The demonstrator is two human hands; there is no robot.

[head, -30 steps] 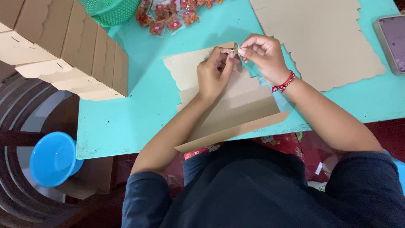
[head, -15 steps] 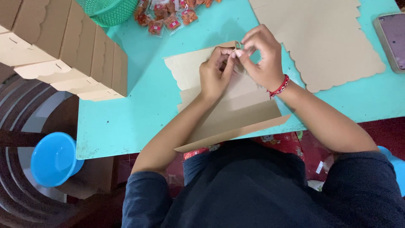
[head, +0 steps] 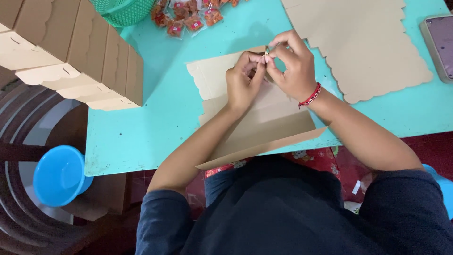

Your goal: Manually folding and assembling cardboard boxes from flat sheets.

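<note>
Brown cardboard blank [head: 255, 123] is lying flat on the turquoise table [head: 155, 123] while left hand [head: 243, 82] and right hand [head: 292, 66], closed in since a second ago, are pinching its top-edge tab, fingertips touching.

A turquoise desk [head: 155, 123] is seen from above, its paint scuffed along the near edge. A flat brown cardboard blank [head: 264, 123] with a scalloped edge is laid near the desk's middle, its near flap folded up at the desk's near edge. Left of this blank, a stack of folded cardboard boxes [head: 71, 52] is set on the left corner. Beyond the blank, small orange packets [head: 188, 16] are scattered beside a green basket [head: 125, 9]. Right of the blank, a second flat scalloped cardboard sheet [head: 368, 47] is spread, and further right a phone [head: 441, 45] is placed at the desk's edge.
</note>
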